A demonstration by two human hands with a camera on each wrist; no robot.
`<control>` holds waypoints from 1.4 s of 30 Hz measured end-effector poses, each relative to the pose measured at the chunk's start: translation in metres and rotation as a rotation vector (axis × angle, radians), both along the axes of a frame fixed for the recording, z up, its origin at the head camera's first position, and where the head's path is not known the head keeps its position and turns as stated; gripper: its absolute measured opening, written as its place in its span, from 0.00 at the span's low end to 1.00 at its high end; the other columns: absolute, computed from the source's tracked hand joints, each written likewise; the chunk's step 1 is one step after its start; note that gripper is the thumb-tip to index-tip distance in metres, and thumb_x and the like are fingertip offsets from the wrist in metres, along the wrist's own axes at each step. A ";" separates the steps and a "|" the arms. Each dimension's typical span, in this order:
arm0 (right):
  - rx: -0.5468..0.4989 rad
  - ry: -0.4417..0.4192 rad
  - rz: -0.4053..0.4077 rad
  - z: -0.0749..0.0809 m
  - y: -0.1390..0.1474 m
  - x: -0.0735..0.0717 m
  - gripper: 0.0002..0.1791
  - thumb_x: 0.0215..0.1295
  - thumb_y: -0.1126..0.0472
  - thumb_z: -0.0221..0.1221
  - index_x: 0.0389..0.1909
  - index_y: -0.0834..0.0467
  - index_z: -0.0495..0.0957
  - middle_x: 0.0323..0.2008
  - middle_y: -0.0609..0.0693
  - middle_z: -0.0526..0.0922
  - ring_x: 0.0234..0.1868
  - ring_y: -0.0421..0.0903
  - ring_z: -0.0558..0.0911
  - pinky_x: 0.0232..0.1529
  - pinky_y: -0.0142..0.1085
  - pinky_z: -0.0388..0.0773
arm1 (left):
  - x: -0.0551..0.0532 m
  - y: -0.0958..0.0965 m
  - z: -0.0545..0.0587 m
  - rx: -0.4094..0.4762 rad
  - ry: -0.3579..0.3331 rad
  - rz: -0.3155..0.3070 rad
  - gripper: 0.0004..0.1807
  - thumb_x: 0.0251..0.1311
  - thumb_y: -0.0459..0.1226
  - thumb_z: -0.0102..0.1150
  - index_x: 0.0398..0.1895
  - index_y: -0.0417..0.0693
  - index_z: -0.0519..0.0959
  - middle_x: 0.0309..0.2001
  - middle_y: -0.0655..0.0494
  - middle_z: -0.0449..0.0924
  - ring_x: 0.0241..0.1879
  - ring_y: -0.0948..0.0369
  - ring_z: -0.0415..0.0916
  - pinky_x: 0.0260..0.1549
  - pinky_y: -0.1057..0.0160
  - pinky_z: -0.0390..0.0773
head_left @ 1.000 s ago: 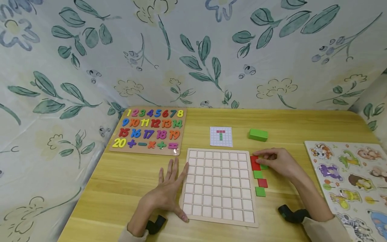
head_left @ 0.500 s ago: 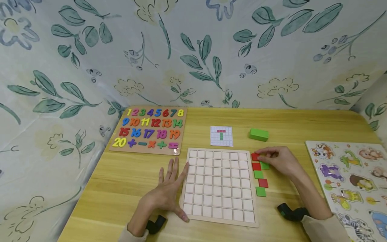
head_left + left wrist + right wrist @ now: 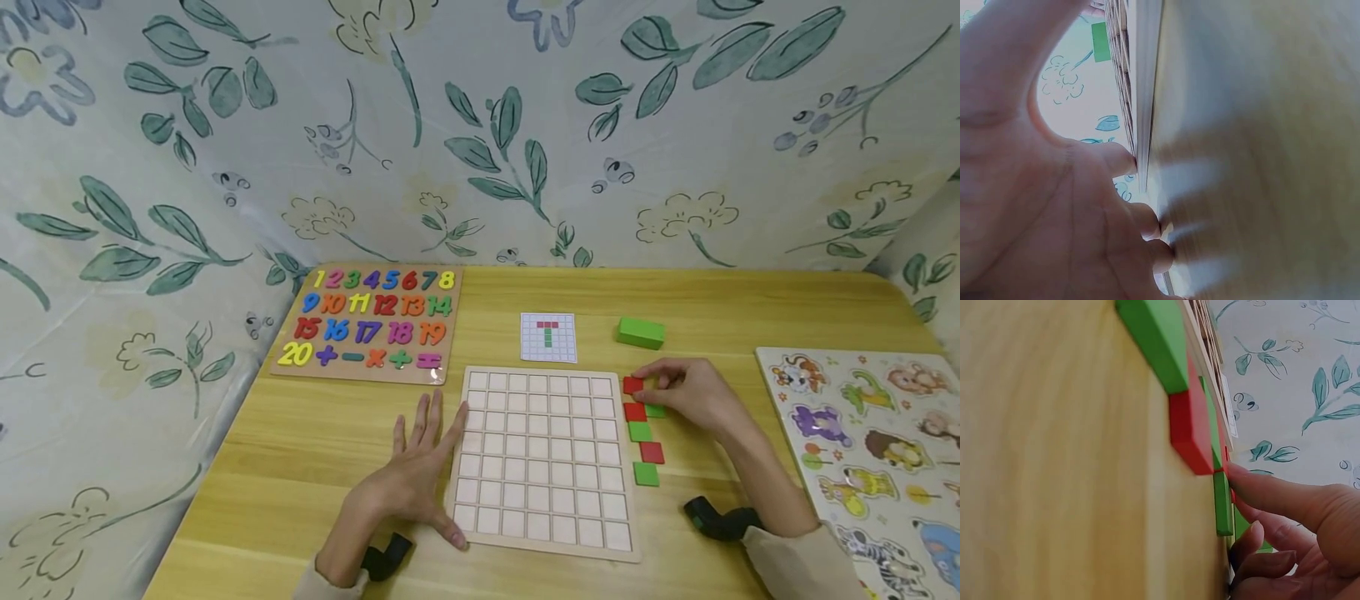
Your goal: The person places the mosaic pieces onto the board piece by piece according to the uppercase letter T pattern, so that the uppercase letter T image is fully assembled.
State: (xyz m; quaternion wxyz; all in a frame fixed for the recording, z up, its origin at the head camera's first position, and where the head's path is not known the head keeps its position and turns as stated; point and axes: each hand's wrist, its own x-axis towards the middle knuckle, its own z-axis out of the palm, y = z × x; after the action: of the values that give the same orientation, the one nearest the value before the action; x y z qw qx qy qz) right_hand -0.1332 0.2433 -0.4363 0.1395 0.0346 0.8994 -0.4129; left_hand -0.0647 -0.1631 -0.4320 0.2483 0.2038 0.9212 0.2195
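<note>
My left hand spreads its fingers along the left edge of a wooden grid board, thumb at the lower corner. In the left wrist view the fingertips touch the side of the board. Beyond the board's upper right corner, my right hand pinches a red square tile between thumb and fingers. Below it lie another red tile, a green tile, a third red tile and a lower green tile. One more green tile is partly under the right hand.
Behind the board lie a card with a red and green T pattern and a green block. A number puzzle sits at the back left, an animal puzzle at the right. A floral cloth hangs behind the table.
The upper red tile has shifted slightly away from the red tile below it, opening a gap, with my right hand on it. My left hand has stayed in place.
</note>
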 end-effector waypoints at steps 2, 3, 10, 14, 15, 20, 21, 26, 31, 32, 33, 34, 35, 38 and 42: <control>0.019 0.003 0.003 0.000 -0.001 -0.001 0.22 0.63 0.54 0.73 0.54 0.61 0.84 0.34 0.49 0.76 0.35 0.46 0.71 0.30 0.32 0.66 | 0.000 0.000 0.000 0.001 0.003 -0.002 0.90 0.23 0.57 0.89 0.85 0.51 0.32 0.80 0.38 0.09 0.80 0.39 0.09 0.73 0.28 0.19; 0.027 0.006 0.008 0.000 -0.001 -0.001 0.22 0.63 0.54 0.73 0.54 0.61 0.84 0.34 0.49 0.76 0.36 0.46 0.71 0.30 0.32 0.66 | 0.000 0.000 0.000 0.002 0.004 -0.002 0.90 0.23 0.57 0.89 0.85 0.50 0.32 0.80 0.37 0.09 0.80 0.39 0.09 0.73 0.28 0.19; 0.061 0.027 0.054 -0.001 -0.001 0.000 0.20 0.64 0.55 0.71 0.51 0.63 0.83 0.38 0.53 0.78 0.38 0.47 0.72 0.31 0.30 0.68 | 0.001 0.001 0.000 0.000 0.012 -0.002 0.90 0.23 0.58 0.89 0.85 0.50 0.32 0.80 0.37 0.10 0.80 0.39 0.09 0.73 0.28 0.19; 0.099 0.063 0.091 0.000 -0.003 0.000 0.19 0.66 0.55 0.70 0.50 0.64 0.83 0.41 0.56 0.80 0.40 0.48 0.74 0.33 0.30 0.71 | 0.001 0.000 0.000 0.000 0.009 -0.002 0.90 0.23 0.58 0.89 0.85 0.50 0.32 0.80 0.37 0.10 0.80 0.39 0.09 0.73 0.28 0.19; 0.104 0.073 0.095 0.000 -0.003 0.000 0.19 0.66 0.55 0.70 0.50 0.64 0.82 0.41 0.56 0.81 0.40 0.48 0.74 0.33 0.30 0.71 | 0.001 0.000 0.000 0.001 0.007 -0.002 0.90 0.23 0.58 0.89 0.85 0.50 0.32 0.80 0.37 0.09 0.80 0.39 0.09 0.73 0.28 0.19; 0.117 0.101 0.091 0.001 -0.003 0.000 0.21 0.66 0.54 0.70 0.52 0.65 0.81 0.44 0.59 0.84 0.41 0.49 0.75 0.35 0.31 0.71 | 0.001 0.000 0.001 0.003 -0.002 0.001 0.90 0.23 0.57 0.89 0.85 0.51 0.32 0.80 0.38 0.09 0.80 0.39 0.08 0.73 0.28 0.18; 0.118 0.104 0.090 0.002 -0.003 0.001 0.22 0.66 0.53 0.70 0.52 0.65 0.81 0.45 0.60 0.84 0.41 0.50 0.75 0.35 0.31 0.70 | 0.001 0.000 0.001 0.004 -0.003 0.003 0.90 0.23 0.57 0.89 0.85 0.51 0.32 0.80 0.38 0.09 0.80 0.39 0.08 0.73 0.28 0.18; 0.125 0.132 0.084 0.004 -0.005 0.002 0.23 0.65 0.52 0.71 0.54 0.64 0.82 0.48 0.61 0.85 0.40 0.49 0.73 0.33 0.33 0.67 | 0.001 -0.001 0.000 0.004 -0.006 0.001 0.90 0.24 0.58 0.89 0.85 0.51 0.31 0.80 0.39 0.08 0.80 0.40 0.08 0.73 0.28 0.18; 0.108 0.150 0.093 0.010 -0.014 0.005 0.20 0.64 0.53 0.71 0.53 0.59 0.85 0.33 0.55 0.78 0.30 0.47 0.70 0.25 0.33 0.64 | 0.001 -0.001 -0.001 0.002 -0.001 -0.004 0.90 0.24 0.58 0.89 0.85 0.51 0.31 0.80 0.38 0.08 0.79 0.39 0.08 0.73 0.28 0.18; 0.093 0.155 0.105 0.011 -0.017 0.006 0.20 0.64 0.53 0.71 0.53 0.58 0.85 0.31 0.53 0.76 0.28 0.46 0.69 0.23 0.33 0.63 | 0.001 -0.001 -0.001 0.001 0.001 -0.004 0.90 0.24 0.58 0.89 0.85 0.51 0.31 0.80 0.38 0.08 0.79 0.39 0.08 0.73 0.28 0.18; 0.079 0.158 0.118 0.012 -0.020 0.007 0.19 0.64 0.54 0.71 0.53 0.58 0.85 0.30 0.52 0.75 0.26 0.46 0.69 0.22 0.33 0.63 | 0.002 -0.001 -0.002 -0.002 0.003 -0.004 0.90 0.24 0.58 0.88 0.85 0.51 0.31 0.80 0.38 0.09 0.79 0.39 0.08 0.73 0.28 0.18; 0.064 0.163 0.131 0.014 -0.025 0.008 0.19 0.64 0.54 0.72 0.52 0.58 0.86 0.30 0.51 0.75 0.26 0.45 0.69 0.21 0.32 0.63 | 0.002 -0.001 -0.002 -0.005 0.004 -0.003 0.90 0.24 0.59 0.88 0.85 0.51 0.31 0.80 0.38 0.09 0.80 0.39 0.08 0.73 0.28 0.18; 0.049 0.166 0.145 0.015 -0.030 0.009 0.18 0.64 0.55 0.72 0.52 0.58 0.86 0.29 0.51 0.75 0.25 0.45 0.69 0.20 0.32 0.62 | 0.002 -0.001 -0.002 -0.008 0.006 -0.002 0.90 0.24 0.59 0.88 0.85 0.51 0.31 0.80 0.38 0.09 0.80 0.39 0.08 0.73 0.28 0.18; 0.013 0.166 0.175 0.017 -0.046 0.012 0.16 0.63 0.57 0.72 0.50 0.58 0.87 0.28 0.51 0.74 0.24 0.44 0.68 0.20 0.32 0.61 | 0.003 -0.001 -0.001 -0.011 0.007 0.003 0.89 0.24 0.59 0.88 0.85 0.52 0.32 0.80 0.38 0.09 0.80 0.39 0.09 0.73 0.28 0.19; -0.009 0.143 0.193 0.014 -0.064 0.014 0.15 0.62 0.57 0.73 0.48 0.58 0.88 0.27 0.50 0.74 0.25 0.45 0.68 0.22 0.32 0.60 | 0.002 -0.001 0.000 -0.007 0.009 0.000 0.90 0.24 0.59 0.88 0.85 0.51 0.32 0.80 0.38 0.09 0.80 0.39 0.08 0.73 0.27 0.18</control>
State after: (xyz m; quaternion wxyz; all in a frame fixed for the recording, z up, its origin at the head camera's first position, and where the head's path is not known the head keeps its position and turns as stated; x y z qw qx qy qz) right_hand -0.1190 0.1792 -0.4219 0.1140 -0.0821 0.9044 -0.4029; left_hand -0.0625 -0.1639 -0.4324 0.2447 0.2037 0.9232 0.2154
